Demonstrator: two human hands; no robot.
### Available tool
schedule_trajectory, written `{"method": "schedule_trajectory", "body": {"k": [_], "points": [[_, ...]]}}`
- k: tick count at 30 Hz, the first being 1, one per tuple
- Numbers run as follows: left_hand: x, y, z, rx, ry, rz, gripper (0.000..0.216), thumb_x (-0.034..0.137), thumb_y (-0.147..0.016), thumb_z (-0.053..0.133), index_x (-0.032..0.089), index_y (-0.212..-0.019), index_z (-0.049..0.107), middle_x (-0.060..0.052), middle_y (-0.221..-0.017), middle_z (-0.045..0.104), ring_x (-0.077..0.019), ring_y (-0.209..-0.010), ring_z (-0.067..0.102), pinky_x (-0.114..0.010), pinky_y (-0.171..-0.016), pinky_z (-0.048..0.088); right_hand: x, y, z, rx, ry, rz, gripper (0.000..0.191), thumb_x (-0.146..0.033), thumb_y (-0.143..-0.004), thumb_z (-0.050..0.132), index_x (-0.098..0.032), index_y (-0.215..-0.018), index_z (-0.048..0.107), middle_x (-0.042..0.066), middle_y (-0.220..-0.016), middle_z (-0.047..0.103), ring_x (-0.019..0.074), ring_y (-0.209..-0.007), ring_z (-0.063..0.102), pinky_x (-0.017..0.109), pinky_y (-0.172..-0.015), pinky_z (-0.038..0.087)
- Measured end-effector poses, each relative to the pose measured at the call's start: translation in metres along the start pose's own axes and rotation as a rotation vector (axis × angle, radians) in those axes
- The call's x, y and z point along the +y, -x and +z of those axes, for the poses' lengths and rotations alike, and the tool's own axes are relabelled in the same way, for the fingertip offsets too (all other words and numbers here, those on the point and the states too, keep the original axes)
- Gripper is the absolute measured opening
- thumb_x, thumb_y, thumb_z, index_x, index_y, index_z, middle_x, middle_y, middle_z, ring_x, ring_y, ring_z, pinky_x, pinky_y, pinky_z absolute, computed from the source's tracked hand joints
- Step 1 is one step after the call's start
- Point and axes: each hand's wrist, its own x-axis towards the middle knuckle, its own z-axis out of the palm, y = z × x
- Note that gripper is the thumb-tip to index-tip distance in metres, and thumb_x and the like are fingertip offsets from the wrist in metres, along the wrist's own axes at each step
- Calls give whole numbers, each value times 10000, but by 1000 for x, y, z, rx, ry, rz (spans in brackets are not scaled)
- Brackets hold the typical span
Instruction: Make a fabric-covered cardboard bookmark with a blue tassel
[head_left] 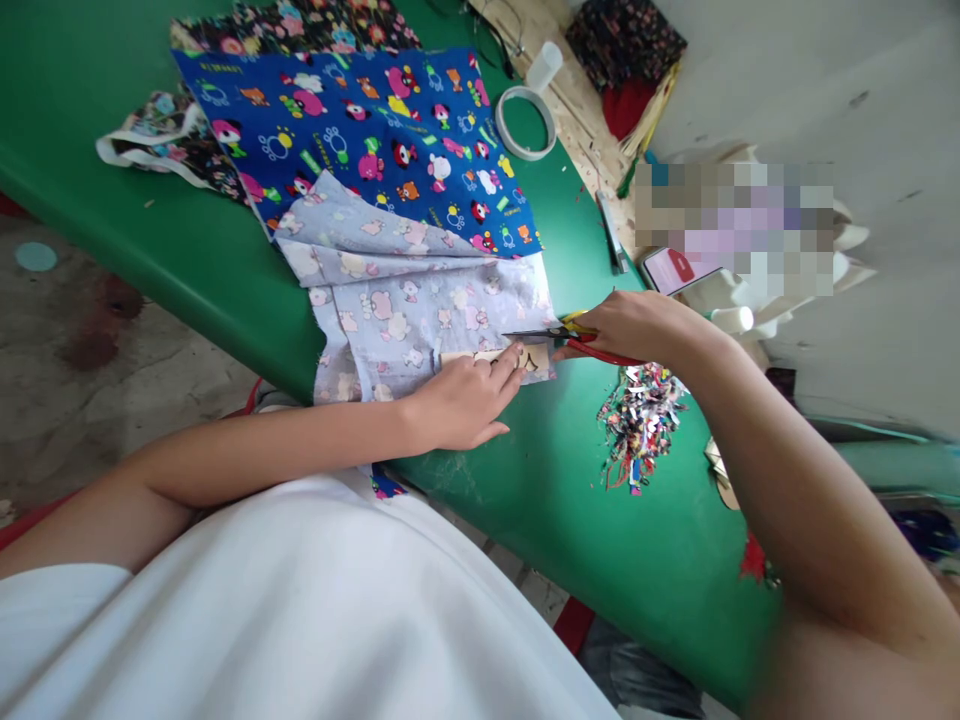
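My right hand [622, 325] is closed round the red and yellow handles of a pair of scissors [551, 335]. The scissor blades point left over the pale underside of a printed fabric [405, 310]. Stretched flat, the fingers of my left hand [476, 395] press on a small beige pattern piece [536, 358] with dark markings, which lies on that fabric. The blades sit just above the piece's upper edge; whether they are cutting into the cloth I cannot tell. Behind, the blue printed side of the fabric [360, 140] faces up.
On the green table [465, 500] lie a tape roll [526, 123], a metal cutter-like tool [611, 232] and a heap of fabric scraps [641, 425]. Dark floral cloth [322, 25] is at the back. A phone [667, 268] rests by the wall.
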Motion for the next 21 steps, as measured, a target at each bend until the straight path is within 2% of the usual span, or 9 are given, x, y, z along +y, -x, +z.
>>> {"method": "schedule_trajectory", "body": {"k": [10, 21], "points": [[0, 0, 1, -5, 7, 1, 673, 496, -982, 438, 72, -1502, 380, -272, -1582, 275, -299, -1050, 661, -365, -773, 483, -4, 4, 2, 2, 3, 12, 714, -814, -821, 332, -211, -925, 700, 182, -747, 650, 360, -762, 627, 403, -626, 353], [1, 0, -1, -9, 10, 1, 679, 500, -982, 436, 67, -1502, 377, -273, -1579, 284, -298, -1060, 655, -369, -799, 483, -13, 1, -2, -7, 96, -12, 745, -787, -868, 273, -178, -929, 700, 166, -752, 688, 241, -622, 591, 308, -530, 294]]}}
